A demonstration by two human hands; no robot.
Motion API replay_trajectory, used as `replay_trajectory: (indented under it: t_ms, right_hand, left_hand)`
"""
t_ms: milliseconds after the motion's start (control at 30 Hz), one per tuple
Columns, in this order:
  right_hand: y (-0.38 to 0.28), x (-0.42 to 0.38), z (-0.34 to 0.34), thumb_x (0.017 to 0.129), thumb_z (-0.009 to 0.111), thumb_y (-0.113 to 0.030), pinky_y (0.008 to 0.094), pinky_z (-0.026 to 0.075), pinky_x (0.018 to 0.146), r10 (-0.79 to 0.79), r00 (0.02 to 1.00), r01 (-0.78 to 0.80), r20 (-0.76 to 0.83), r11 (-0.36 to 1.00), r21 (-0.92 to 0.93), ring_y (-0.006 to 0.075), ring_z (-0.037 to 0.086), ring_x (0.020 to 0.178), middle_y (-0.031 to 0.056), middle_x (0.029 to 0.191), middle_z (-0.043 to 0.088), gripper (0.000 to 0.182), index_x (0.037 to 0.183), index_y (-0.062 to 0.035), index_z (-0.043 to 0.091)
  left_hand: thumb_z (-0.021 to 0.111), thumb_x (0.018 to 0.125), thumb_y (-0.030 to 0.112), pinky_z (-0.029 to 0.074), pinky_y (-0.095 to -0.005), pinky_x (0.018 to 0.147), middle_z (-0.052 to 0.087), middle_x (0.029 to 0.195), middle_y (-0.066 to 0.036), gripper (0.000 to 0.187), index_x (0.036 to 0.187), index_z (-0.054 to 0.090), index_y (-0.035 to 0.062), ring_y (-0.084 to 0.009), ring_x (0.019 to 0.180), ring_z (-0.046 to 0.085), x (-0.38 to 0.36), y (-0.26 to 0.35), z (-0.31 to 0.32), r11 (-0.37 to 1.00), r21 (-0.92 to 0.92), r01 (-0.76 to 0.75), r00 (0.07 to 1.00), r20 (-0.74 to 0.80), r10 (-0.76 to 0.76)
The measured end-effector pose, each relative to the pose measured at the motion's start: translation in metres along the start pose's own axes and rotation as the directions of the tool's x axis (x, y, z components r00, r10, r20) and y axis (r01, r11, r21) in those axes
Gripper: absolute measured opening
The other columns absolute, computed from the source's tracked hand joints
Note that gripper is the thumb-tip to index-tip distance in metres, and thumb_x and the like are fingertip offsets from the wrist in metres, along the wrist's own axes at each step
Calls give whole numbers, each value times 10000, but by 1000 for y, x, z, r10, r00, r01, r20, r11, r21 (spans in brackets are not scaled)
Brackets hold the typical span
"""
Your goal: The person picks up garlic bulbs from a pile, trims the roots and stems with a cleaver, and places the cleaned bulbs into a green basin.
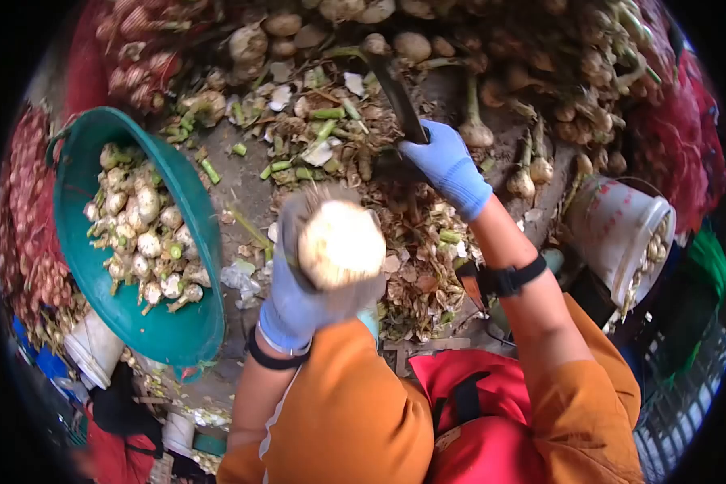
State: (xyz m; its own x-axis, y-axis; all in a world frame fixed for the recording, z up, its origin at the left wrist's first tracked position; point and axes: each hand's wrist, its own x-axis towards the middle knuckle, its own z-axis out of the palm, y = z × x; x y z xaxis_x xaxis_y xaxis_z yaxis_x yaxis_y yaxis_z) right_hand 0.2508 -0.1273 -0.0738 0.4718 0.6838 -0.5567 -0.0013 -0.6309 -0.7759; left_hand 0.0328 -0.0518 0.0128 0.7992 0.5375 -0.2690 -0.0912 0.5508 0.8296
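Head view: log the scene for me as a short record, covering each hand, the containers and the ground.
Left hand: blue-gloved, holding a pale garlic bulb, motion-blurred
Right hand: blue-gloved, gripping a dark knife-like tool
Left side: teal basin holding trimmed bulbs
Right side: white bucket, pale pieces showing at its mouth
Ground: cut green stems and papery scraps
Unclear: shape of the tool's far end

blue gloves [452, 168], black arm straps [511, 277], orange sleeves [582, 407]
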Motion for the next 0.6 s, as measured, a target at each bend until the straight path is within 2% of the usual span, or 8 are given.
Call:
replay_trajectory:
  t_ms: [100,167,233,267,300,367,467,600]
  right_hand:
    - [-19,-26,15,794,688,-293,288,493,631,73,968,-152,242,934,323,97,589,698,34,738,644,317,904,5,675]
    - [-21,-30,25,805,686,-312,289,477,624,-60,980,-46,188,856,515,93,568,690,35,790,656,323,936,-17,680]
    - [-64,-56,7,786,677,-289,327,493,659,-15,959,-64,282,961,269,151,601,713,58,806,651,276,934,-56,676]
    - [-51,-52,14,750,673,-252,377,507,700,-425,897,426,123,905,18,266,636,787,106,824,623,251,924,-70,664]
    - [-58,-57,14,714,677,-236,411,511,730,-523,846,530,107,846,-54,349,625,868,149,851,595,263,908,-59,654]
    - [-60,-55,-1,733,703,-234,389,524,764,-495,850,524,177,770,-364,364,641,889,155,935,653,314,994,-65,663]
    - [-23,-17,-19,778,650,-322,431,506,755,-6,967,139,256,851,-507,380,638,833,190,880,637,317,943,-52,663]
    - [-43,-29,-16,788,628,-288,454,514,741,-346,930,362,121,811,-459,364,640,823,158,867,637,233,865,-70,650]
  left_hand:
    - [868,689,76,515,-331,955,522,1304,-116,934,1430,301,42,-207,1142,563,25,-17,-19,760,649,17,1000,-27,0]
    - [765,792,144,516,-328,929,538,1269,-124,758,1410,345,20,-207,1097,585,31,-29,-24,952,288,108,993,-85,-87]
    - [637,893,257,529,-334,881,621,1133,-128,537,1324,470,-16,-209,1007,635,25,-6,-1,968,-160,195,971,-107,-213]
    - [573,944,313,536,-336,857,662,1065,-130,486,1281,532,-34,-210,961,660,21,1,8,946,-250,205,961,-131,-242]
    - [588,921,225,519,-313,856,656,1042,-111,414,1236,547,-40,-192,927,649,18,-16,-17,955,-175,238,948,-174,-268]
    - [623,868,116,539,-306,785,662,975,-104,328,1154,557,-31,-177,805,655,15,-34,-50,978,-49,204,968,-136,-209]
    - [627,871,227,543,-330,840,670,970,-155,374,1081,601,-82,-197,836,667,19,-10,-28,983,27,181,954,-248,-169]
    - [721,828,171,580,-311,726,680,989,-166,317,1058,673,-41,-229,856,690,3,-26,-56,973,116,201,923,-354,-148]
